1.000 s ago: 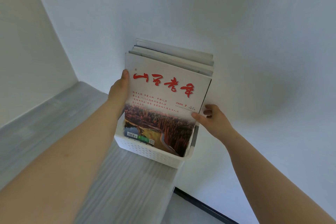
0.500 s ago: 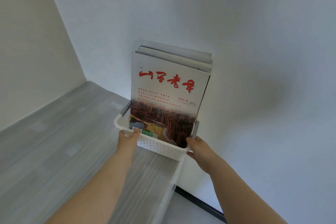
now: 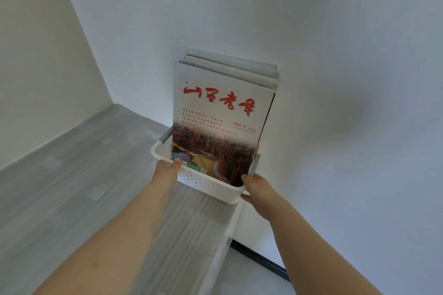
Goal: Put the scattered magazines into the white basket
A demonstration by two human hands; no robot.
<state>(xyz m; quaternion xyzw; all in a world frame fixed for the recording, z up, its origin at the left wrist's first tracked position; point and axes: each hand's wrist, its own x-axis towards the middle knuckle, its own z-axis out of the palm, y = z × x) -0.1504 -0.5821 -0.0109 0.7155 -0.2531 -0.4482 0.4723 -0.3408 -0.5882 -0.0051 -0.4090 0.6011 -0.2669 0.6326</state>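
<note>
The white basket (image 3: 206, 183) is clasped at both ends by left grip (image 3: 167, 170) and right grip (image 3: 255, 188), the magazines (image 3: 220, 124) held upright between and above them

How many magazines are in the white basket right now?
About 4, all upright in the white basket: the front magazine with red lettering, plus roughly three behind it showing only top edges. The exact count is unclear.

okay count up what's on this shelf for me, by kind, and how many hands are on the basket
White basket: 1
Magazines standing in it: at least 4 by the top edges, exact number unclear
Hands on the basket: 2, left hand and right hand
Total: at least 7
</note>
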